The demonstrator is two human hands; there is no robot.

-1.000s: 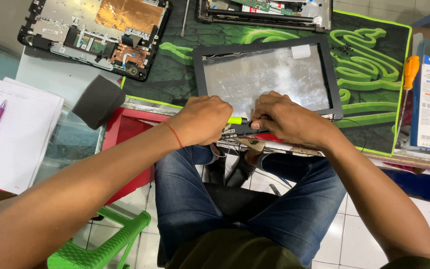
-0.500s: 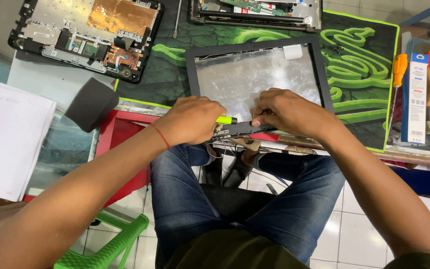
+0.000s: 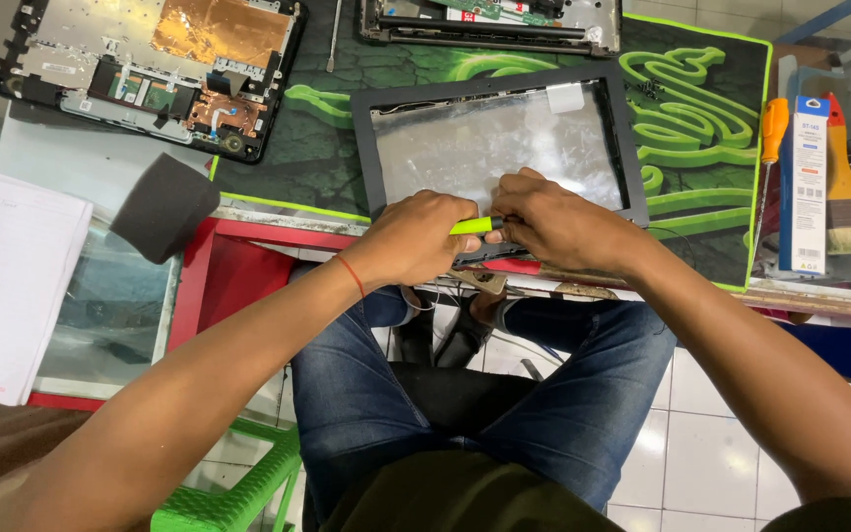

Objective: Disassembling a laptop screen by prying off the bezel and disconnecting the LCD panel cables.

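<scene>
Seated at a tabletop (image 3: 278, 229) with a red edge, seen from above over blue-jeaned knees. Left hand (image 3: 416, 239) curled shut around a thin tool with a bright green handle (image 3: 473, 226), held roughly level, tip hidden under the other hand. Right hand (image 3: 556, 222) folded over the near edge of a laptop screen frame (image 3: 624, 138), fingers bent and pressing down; whether anything is pinched inside cannot be told. Both hands touching at the frame's bottom border, just above the tabletop's front edge. Screen frame lying flat on a dark mat with green swirls (image 3: 701, 108), its silvery back panel (image 3: 494, 143) facing up, a small pale tape patch (image 3: 565, 97) near its far right corner. Opened laptop base with copper heat parts (image 3: 150, 64) far left on the mat; another dismantled chassis (image 3: 490, 22) at the far edge. Dark foam block (image 3: 163, 206) near the left, beside a stack of white paper (image 3: 7, 281). To the right, an orange-handled screwdriver (image 3: 770, 148), a white and blue box (image 3: 808, 187) and a paintbrush (image 3: 844, 187), well apart from the hands.
</scene>
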